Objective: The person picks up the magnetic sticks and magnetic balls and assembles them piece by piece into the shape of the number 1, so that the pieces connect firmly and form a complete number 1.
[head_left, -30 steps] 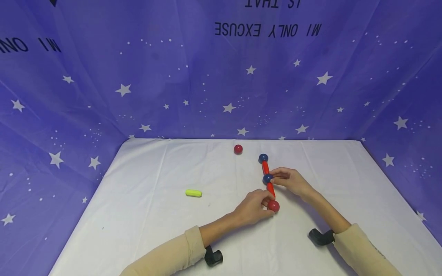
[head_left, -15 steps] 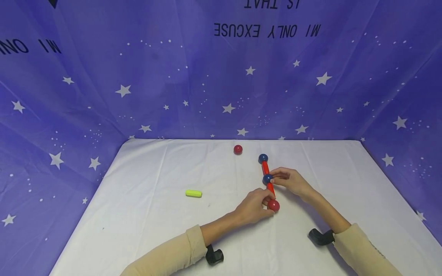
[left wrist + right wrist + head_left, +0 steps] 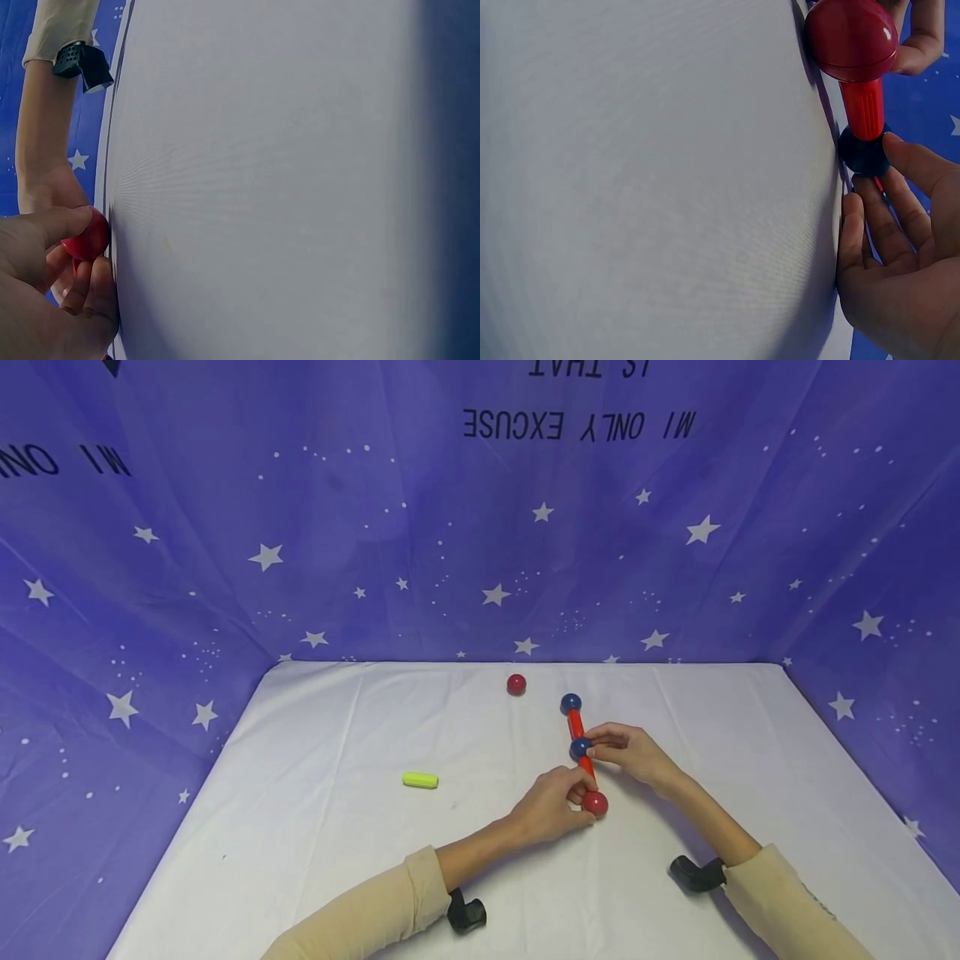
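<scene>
My left hand (image 3: 551,808) pinches a red ball (image 3: 596,804) between thumb and fingers at the near end of a ball-and-rod chain. A red rod (image 3: 864,111) joins that ball to a blue ball (image 3: 581,748), which my right hand (image 3: 633,757) holds by thumb and fingertips. Beyond it, a second red rod (image 3: 575,723) leads to another blue ball (image 3: 571,703) at the far end. In the left wrist view, the left thumb presses on the red ball (image 3: 88,236), close over the white cloth.
A loose red ball (image 3: 516,685) lies near the table's back edge. To the left is a yellow-green rod (image 3: 420,781). Black wrist cameras (image 3: 467,915) stick out below both sleeves. A purple star-printed curtain (image 3: 480,527) encloses the white table (image 3: 337,877).
The red ball in my left hand has shifted very slightly away from me, towards the red rod. Otherwise both hands keep their places and grips.
</scene>
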Demonstrator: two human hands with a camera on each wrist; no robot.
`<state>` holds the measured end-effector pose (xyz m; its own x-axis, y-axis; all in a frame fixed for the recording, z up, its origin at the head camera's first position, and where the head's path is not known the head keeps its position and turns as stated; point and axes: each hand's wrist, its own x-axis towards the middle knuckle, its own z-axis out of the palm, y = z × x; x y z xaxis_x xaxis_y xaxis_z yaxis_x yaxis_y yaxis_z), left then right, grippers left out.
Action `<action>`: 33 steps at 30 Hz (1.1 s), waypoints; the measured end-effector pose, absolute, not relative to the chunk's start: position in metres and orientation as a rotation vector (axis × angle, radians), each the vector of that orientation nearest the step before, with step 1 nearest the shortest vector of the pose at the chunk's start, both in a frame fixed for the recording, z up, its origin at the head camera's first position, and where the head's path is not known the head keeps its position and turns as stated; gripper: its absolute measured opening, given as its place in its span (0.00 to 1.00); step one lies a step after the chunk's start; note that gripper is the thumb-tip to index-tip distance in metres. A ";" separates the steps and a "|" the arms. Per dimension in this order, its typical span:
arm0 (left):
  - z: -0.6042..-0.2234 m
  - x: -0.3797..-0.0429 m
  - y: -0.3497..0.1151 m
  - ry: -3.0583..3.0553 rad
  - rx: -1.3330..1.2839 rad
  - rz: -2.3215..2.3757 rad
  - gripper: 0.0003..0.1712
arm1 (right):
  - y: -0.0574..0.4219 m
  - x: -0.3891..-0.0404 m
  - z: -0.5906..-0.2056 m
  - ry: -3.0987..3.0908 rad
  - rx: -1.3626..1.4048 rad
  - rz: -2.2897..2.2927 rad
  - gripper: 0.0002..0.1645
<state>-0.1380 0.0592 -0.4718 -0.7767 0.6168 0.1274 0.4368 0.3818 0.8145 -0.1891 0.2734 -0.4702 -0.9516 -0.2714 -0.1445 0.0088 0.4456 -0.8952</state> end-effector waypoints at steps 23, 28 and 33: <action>-0.475 -0.142 0.060 2.396 0.924 1.407 0.16 | 0.273 -0.191 -0.470 2.430 -0.205 -1.516 0.21; -0.475 -0.141 0.060 2.398 0.926 1.401 0.15 | 0.272 -0.191 -0.471 2.428 -0.199 -1.517 0.21; -0.475 -0.141 0.059 2.394 0.927 1.408 0.15 | 0.272 -0.190 -0.470 2.405 -0.215 -1.543 0.21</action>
<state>-0.1409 0.0589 -0.4749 -0.7792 0.6137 0.1274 0.4097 0.3449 0.8445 -0.1900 0.2724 -0.4703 -0.9511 -0.2701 -0.1497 0.0235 0.4202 -0.9071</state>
